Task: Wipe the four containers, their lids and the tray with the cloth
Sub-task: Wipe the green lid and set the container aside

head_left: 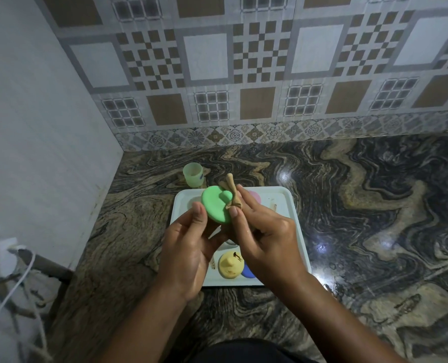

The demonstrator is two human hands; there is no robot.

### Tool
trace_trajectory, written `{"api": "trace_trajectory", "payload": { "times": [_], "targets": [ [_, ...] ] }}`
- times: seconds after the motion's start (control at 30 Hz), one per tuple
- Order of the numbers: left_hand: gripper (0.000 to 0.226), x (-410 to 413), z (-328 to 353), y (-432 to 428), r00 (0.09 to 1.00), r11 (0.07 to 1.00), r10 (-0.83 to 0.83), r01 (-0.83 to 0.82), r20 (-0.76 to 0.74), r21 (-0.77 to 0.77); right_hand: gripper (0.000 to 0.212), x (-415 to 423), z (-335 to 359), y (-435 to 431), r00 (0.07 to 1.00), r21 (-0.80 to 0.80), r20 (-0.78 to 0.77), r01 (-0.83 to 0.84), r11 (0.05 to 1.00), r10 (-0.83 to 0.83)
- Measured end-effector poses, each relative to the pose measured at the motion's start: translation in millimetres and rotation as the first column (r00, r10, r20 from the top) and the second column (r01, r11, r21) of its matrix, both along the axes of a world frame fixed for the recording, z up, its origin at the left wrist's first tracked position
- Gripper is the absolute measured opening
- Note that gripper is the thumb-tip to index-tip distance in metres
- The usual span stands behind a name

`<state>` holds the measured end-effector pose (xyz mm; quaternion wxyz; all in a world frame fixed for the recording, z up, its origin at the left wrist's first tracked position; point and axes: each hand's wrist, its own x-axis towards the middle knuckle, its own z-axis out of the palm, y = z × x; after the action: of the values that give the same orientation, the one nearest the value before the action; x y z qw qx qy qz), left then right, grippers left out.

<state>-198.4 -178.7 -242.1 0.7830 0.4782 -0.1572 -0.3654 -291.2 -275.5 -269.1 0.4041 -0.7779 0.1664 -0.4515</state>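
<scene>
One view only: head-worn, wide-angle. Faces forward and steeply down onto the counter [374,205]; straight lines bow toward the frame edges. Tiled wall [244,61] fills the upper half, side wall [34,127] the left. Tray [280,199] sits centre frame, near the lens.

The green lid [213,206] in my left hand [186,255] looks like smooth matt plastic, with no shine on its face or knob. The cloth [232,191] pinched in my right hand [264,231] is a thin beige fabric, twisted and creased, with a dull finish. The tray [283,199] is white plastic, smooth with a faint sheen. The yellow lid [230,264] on it has the same matt plastic look and carries a dark smear. The green container [192,175] is pale, slightly see-through plastic. The counter [374,205] is polished stone, swirled dark and tan, glossy enough to throw back bright spots of light. The wall tiles [244,61] are smooth and patterned, with a soft sheen.
</scene>
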Motion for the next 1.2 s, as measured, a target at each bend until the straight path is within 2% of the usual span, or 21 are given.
{"api": "trace_trajectory", "payload": {
  "times": [0.1,0.33,0.43,0.5,0.57,0.67,0.77,0.83,0.93,1.1,1.2],
  "targets": [
    [0.027,-0.7,-2.1,1.7,0.997,0.999,-0.026,0.025,0.074,0.02,0.033,0.2,3.5,0.8,1.0,-0.039,-0.002,0.009,0.999,-0.009],
    [0.038,0.7,-1.8,0.0,0.999,0.999,0.0,0.003,-0.053,0.043,0.032,0.7,0.7,-0.6,1.0,-0.013,0.011,-0.003,1.0,0.003],
    [0.04,-0.6,-3.6,2.2,0.998,0.999,-0.047,0.047,0.039,-0.014,0.034,0.9,0.8,-1.8,1.0,-0.006,-0.001,-0.009,1.0,0.009],
    [0.03,1.2,-4.9,3.2,0.998,0.999,-0.047,0.047,0.053,-0.002,0.034,0.6,1.9,-2.7,1.0,-0.012,-0.009,-0.017,1.0,0.017],
    [0.024,2.6,-2.8,2.8,1.0,0.999,-0.031,0.031,-0.003,0.014,0.033,0.0,2.3,-2.8,1.0,-0.015,-0.005,-0.011,1.0,0.011],
    [0.035,3.7,-0.8,1.8,0.997,1.0,-0.002,0.004,-0.076,0.021,0.03,-0.8,2.5,-1.6,1.0,0.004,-0.002,-0.024,1.0,0.024],
    [0.041,3.1,-0.2,1.4,0.998,0.999,-0.035,0.034,-0.045,-0.01,0.031,0.3,2.3,0.3,1.0,-0.004,-0.003,-0.023,1.0,0.023],
    [0.035,1.3,-2.2,3.3,0.996,0.996,-0.084,0.084,0.012,-0.034,0.035,1.2,1.5,1.3,1.0,-0.056,0.006,-0.007,0.998,0.008],
    [0.022,2.9,-3.1,5.9,0.996,0.996,-0.086,0.085,-0.028,-0.035,0.036,1.7,-1.5,1.0,1.0,-0.137,0.032,0.005,0.991,-0.001],
    [0.033,1.8,-3.9,3.3,0.998,1.0,-0.004,0.005,-0.069,0.022,0.033,2.5,-3.7,2.0,1.0,-0.113,0.025,0.016,0.993,-0.013],
    [0.04,0.6,-6.1,2.8,1.0,1.0,-0.013,0.013,-0.02,-0.001,0.034,2.5,-3.6,3.0,1.0,-0.118,0.021,0.02,0.993,-0.017]
  ]
}}
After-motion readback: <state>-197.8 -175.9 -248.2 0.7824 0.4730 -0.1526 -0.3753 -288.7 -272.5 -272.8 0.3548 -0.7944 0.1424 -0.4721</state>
